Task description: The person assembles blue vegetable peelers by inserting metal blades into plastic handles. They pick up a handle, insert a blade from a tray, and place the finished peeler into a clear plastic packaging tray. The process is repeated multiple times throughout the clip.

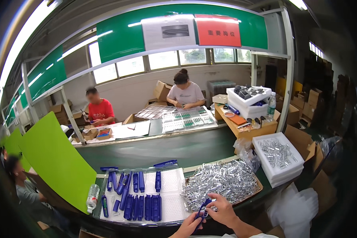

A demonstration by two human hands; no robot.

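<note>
Low in the view, my left hand [191, 226] is closed around a narrow blue plastic casing [204, 204], held tilted at the front edge of the bench. My right hand [223, 211] meets the casing from the right, thumb and fingers pinched against it. Whatever sits between those fingertips is too small to make out. Just beyond both hands lies a heaped pile of shiny bent metal clips [222, 180] in a shallow box. To the left, a clear tray [172, 204] with a white liner bears several blue casing parts [156, 207], some in rows and others stacked loosely.
A plastic bottle [93, 198] stands left of the tray beside a bright green panel [55, 158]. At right, a white foam box [279, 158] holds more metal clips. Across the green conveyor belt [162, 148], two people work at a far bench; another person is at far left.
</note>
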